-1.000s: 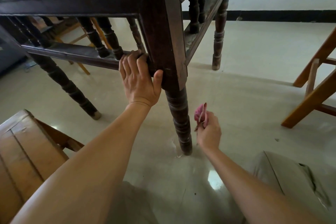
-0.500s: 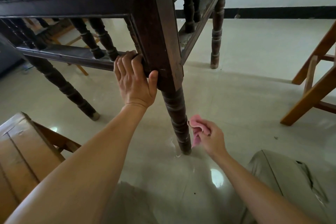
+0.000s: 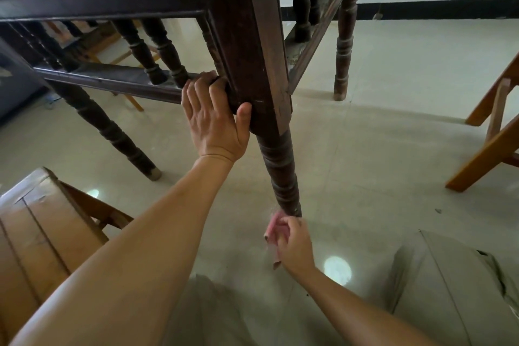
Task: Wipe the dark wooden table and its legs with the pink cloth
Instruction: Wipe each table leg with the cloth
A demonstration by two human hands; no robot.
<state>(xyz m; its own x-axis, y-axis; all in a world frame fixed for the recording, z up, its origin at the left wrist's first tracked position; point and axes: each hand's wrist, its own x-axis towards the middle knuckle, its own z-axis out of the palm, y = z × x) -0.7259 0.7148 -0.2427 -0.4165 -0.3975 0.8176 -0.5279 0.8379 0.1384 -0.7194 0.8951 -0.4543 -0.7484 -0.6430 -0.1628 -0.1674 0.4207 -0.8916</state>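
The dark wooden table fills the upper view. Its left leg stands with no hand near it. The left hand grips the lower rail at the corner post, with fingers curled over it and the thumb on the post. Below, the right hand holds the bunched pink cloth against the foot of the near leg. Leg-wiping seems to be under way. Whether the top or the far right leg is done cannot be told.
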